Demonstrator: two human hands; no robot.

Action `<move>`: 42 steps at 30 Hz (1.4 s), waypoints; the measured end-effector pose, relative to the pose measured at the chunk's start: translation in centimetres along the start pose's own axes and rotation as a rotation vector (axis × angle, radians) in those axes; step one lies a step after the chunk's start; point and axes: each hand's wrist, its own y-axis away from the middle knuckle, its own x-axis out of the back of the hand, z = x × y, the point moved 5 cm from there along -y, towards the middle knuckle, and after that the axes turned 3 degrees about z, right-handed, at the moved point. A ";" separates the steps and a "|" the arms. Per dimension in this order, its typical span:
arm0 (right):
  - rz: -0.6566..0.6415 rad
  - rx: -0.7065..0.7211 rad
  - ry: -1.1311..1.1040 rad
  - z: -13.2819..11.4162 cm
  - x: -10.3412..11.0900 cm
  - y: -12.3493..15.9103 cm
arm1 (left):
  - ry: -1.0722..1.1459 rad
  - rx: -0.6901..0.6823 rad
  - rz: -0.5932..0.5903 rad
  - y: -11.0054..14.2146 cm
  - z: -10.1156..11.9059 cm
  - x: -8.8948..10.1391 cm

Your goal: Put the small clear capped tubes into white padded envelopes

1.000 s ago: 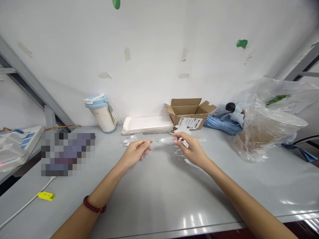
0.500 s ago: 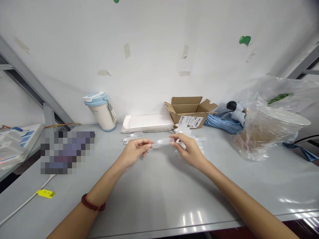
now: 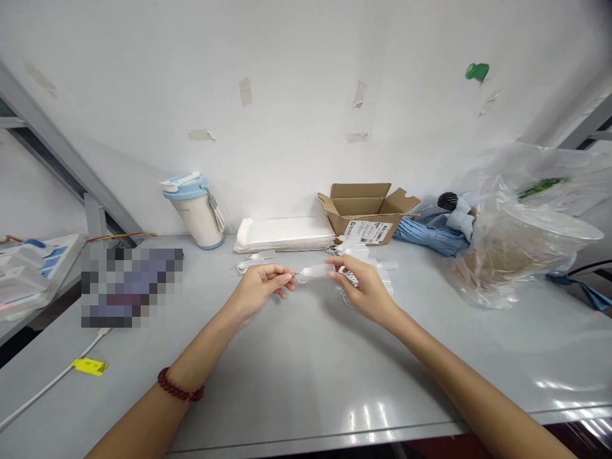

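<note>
In front of me, a small translucent white tube-shaped piece (image 3: 316, 272) is held level between my two hands, above the grey table. A thin dark pin and a white cord loop show at its left end. My left hand (image 3: 261, 290) pinches that thin end with thumb and forefinger. The right end is gripped between the thumb and fingers of my right hand (image 3: 363, 290). Several similar translucent pieces (image 3: 388, 265) with white cords lie behind and under my right hand, partly hidden by it. More such pieces (image 3: 264, 255) rest beyond my left hand.
Against the wall stand a stack of flat white boxes or envelopes (image 3: 287, 233), an open cardboard box (image 3: 366, 226) and a cream-and-blue tumbler (image 3: 196, 213). A folded blue umbrella (image 3: 430, 236) and a clear plastic bag (image 3: 497, 268) are right. A pixelated item (image 3: 136, 287) with a white cable (image 3: 57, 381) lies left.
Both hands keep their hold on the tube-shaped piece, with hardly any movement. The whole view has shifted very slightly.
</note>
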 end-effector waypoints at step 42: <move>0.086 0.232 0.060 -1.1 -1.6 1.4 | -0.106 -0.015 -0.050 0.2 -0.7 -0.9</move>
